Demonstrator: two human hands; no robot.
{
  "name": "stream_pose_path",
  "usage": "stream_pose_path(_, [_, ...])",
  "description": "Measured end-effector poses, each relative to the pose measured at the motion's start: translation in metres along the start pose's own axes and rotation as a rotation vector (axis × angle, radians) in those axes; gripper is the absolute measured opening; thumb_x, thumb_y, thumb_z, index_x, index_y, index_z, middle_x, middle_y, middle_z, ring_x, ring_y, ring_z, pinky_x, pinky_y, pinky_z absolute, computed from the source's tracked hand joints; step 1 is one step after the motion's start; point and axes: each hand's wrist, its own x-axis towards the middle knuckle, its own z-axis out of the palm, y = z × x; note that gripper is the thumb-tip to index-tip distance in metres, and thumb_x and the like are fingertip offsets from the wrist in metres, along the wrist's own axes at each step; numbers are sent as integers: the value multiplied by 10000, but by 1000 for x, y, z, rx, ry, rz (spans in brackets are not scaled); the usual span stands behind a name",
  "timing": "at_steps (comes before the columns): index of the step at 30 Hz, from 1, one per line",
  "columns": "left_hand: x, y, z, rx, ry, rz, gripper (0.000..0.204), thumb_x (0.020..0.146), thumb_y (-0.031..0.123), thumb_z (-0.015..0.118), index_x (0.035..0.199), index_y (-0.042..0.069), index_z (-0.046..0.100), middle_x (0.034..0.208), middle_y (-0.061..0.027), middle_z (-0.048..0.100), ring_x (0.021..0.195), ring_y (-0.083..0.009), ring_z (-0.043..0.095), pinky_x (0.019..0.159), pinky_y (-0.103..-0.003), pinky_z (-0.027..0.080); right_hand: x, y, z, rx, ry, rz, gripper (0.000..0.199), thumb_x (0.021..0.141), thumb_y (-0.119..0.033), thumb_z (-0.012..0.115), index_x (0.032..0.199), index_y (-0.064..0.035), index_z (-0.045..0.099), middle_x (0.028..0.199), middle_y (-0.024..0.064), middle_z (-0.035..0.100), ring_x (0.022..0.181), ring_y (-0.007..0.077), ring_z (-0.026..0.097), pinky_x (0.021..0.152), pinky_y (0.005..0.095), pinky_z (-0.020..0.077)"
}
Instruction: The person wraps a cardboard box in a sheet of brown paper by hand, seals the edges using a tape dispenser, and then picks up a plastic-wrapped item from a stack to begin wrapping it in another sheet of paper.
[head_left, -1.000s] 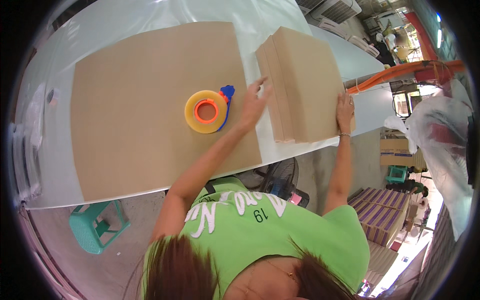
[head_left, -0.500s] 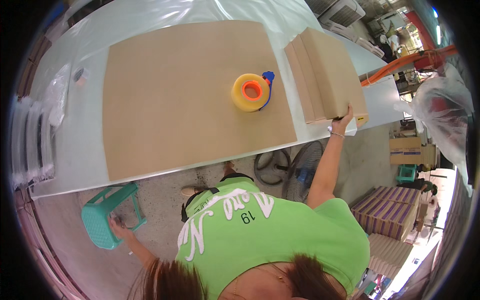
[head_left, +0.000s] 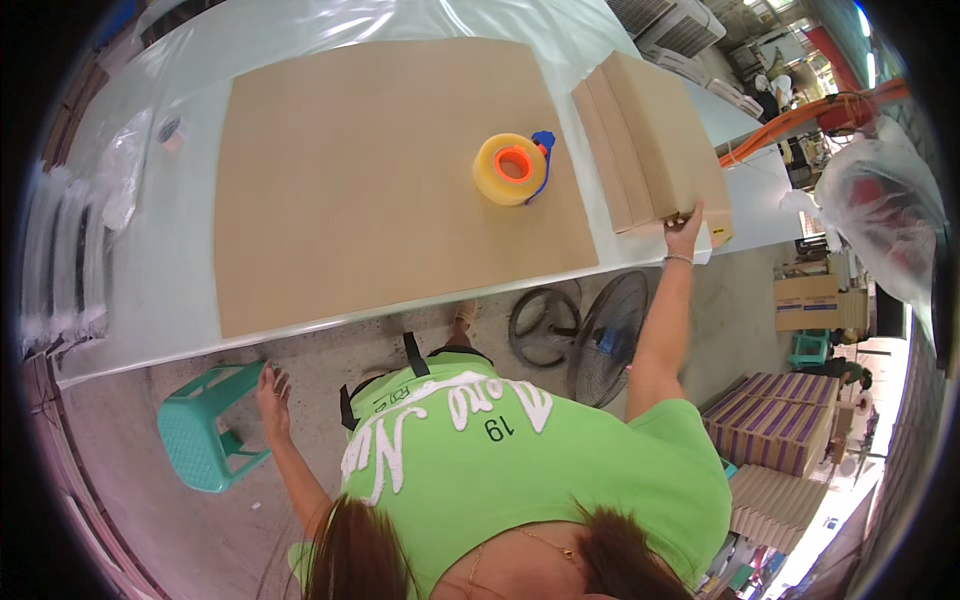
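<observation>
My right hand (head_left: 685,222) reaches up to the table edge and grips the near end of a stack of folded brown cardboard (head_left: 650,140). Down at the floor, my left hand (head_left: 270,388) has its fingers spread at the corner of a teal plastic stool (head_left: 205,432) and holds nothing. A yellow tape roll on an orange and blue dispenser (head_left: 511,167) lies on a large flat cardboard sheet (head_left: 370,210), left of the stack. The sheet covers most of the pale table (head_left: 150,270).
A floor fan (head_left: 607,335) and a round stand lie under the table edge near my legs. Purple-striped cartons (head_left: 770,425) are stacked at the right. Clear plastic bags (head_left: 60,250) lie on the table's left end, and a large plastic-wrapped bundle (head_left: 880,210) stands at far right.
My left hand left the tape roll, dropped below the table and reached the teal stool. My right hand slid to the stack's near end. The view shifted left and down.
</observation>
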Motion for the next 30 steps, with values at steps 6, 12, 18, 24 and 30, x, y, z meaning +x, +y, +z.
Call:
stream_pose_path(6, [-44, -28, -62, 517, 126, -89, 470, 967, 380, 505, 1343, 96, 510, 1219, -86, 581, 1016, -222, 594, 861, -365, 453, -64, 97, 69, -95, 188, -547, 237, 862, -192, 615, 1070, -103, 547, 813, -39, 466, 665, 59, 382, 550, 245, 304])
stream_pose_path(12, [-133, -56, -184, 652, 348, -143, 431, 934, 311, 559, 1287, 64, 548, 1029, -112, 631, 883, -201, 607, 791, -342, 469, -268, 147, 260, -73, -464, -125, 251, 896, -52, 573, 1146, -32, 578, 984, 19, 589, 876, 118, 581, 779, 269, 470])
stream_pose_path(18, [-169, -8, -221, 394, 565, 62, 451, 924, 314, 581, 1291, 56, 540, 968, -96, 606, 883, -169, 593, 806, -327, 468, -434, 160, 432, -56, -1160, -85, 276, 937, -166, 569, 1166, -15, 593, 1059, 68, 611, 948, 152, 606, 854, 292, 488])
stream_pose_path(24, [-162, 77, -204, 350, 570, 199, 432, 925, 300, 592, 1286, 67, 545, 1067, -89, 593, 995, -179, 589, 874, -327, 465, -600, 147, 528, -209, -1865, -407, 245, 922, -190, 593, 1119, -47, 626, 1012, 35, 613, 854, 119, 609, 785, 274, 462])
stream_pose_path(30, [-138, 203, -205, 533, 597, 469, 414, 936, 271, 586, 1295, 72, 535, 1177, -134, 574, 1093, -239, 567, 922, -360, 458, -688, 150, 592, -264, -2253, -578, 225, 901, -125, 604, 1112, -60, 644, 968, 38, 612, 794, 123, 596, 764, 271, 469])
